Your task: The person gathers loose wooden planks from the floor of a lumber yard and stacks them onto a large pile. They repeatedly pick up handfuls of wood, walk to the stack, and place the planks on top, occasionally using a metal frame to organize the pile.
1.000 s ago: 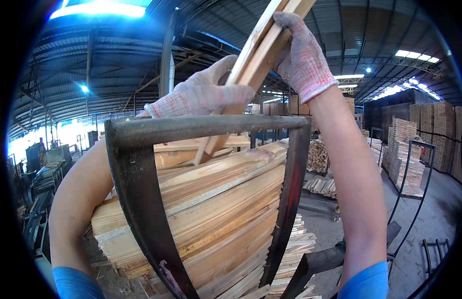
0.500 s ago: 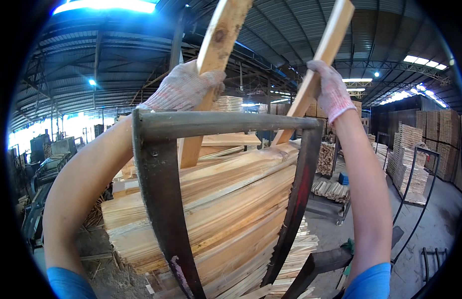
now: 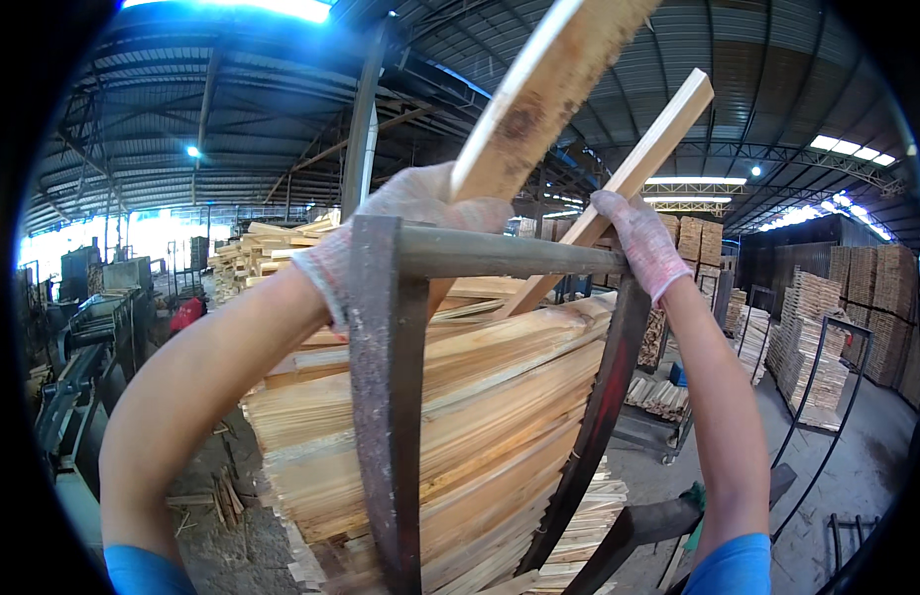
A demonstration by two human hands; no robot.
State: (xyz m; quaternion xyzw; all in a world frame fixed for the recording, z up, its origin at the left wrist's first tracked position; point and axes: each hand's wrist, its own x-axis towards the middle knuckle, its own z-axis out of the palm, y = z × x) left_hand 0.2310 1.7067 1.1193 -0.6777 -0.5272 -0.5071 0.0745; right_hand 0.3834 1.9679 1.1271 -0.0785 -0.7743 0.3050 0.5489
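Observation:
My left hand (image 3: 415,198), in a pale knitted glove, is wrapped round a wide wooden plank (image 3: 544,104) with a dark knot and rough patches. The plank leans to the upper right, its top outside the view. My right hand (image 3: 641,238), gloved too, grips a narrower plank (image 3: 650,149) near the right end of a metal crossbar. Both planks slant down behind the dark metal frame (image 3: 510,248), towards a stack of boards (image 3: 470,407) inside it. The frame hides part of the planks and of my left wrist.
Tall stacks of boards (image 3: 815,347) stand at the right, beside a thin metal rack (image 3: 837,397). A low cart (image 3: 648,436) carries short wood pieces. Dark machinery (image 3: 93,347) lines the left. Wood scraps (image 3: 222,496) lie on the floor beside the stack.
The wide plank has tilted further right, and my left hand has come right and slightly down with it. The narrower plank also leans more, its top lower. The view has shifted somewhat.

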